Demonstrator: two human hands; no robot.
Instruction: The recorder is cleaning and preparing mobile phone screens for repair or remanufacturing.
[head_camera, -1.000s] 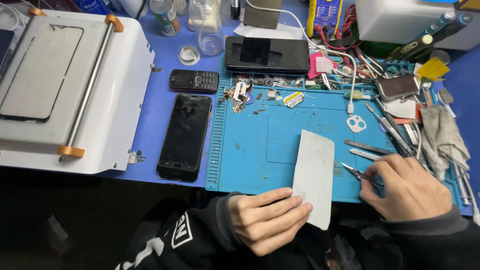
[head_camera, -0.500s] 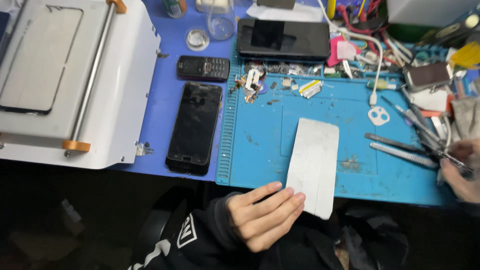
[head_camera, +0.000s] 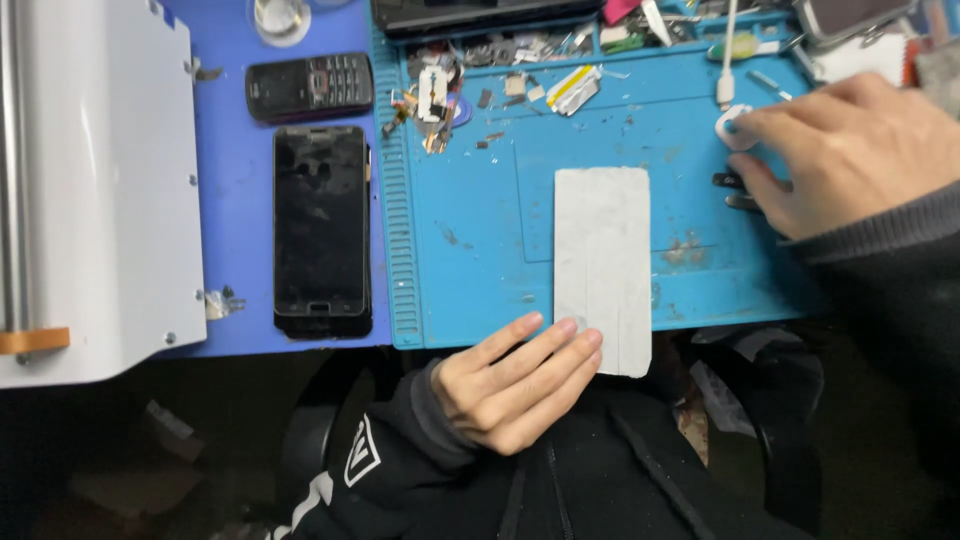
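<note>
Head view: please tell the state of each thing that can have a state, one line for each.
left hand: open, fingertips on the grey panel's lower edge
right hand: fingers on a small white piece
grey panel: flat, overhanging the blue mat
smartphone: face up, screen dark
keypad phone: screen dark

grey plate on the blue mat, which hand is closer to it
Left. The left hand has its fingertips on the lower end of the grey plate. The right hand is off to the plate's right, over small tools, not touching it.
</note>
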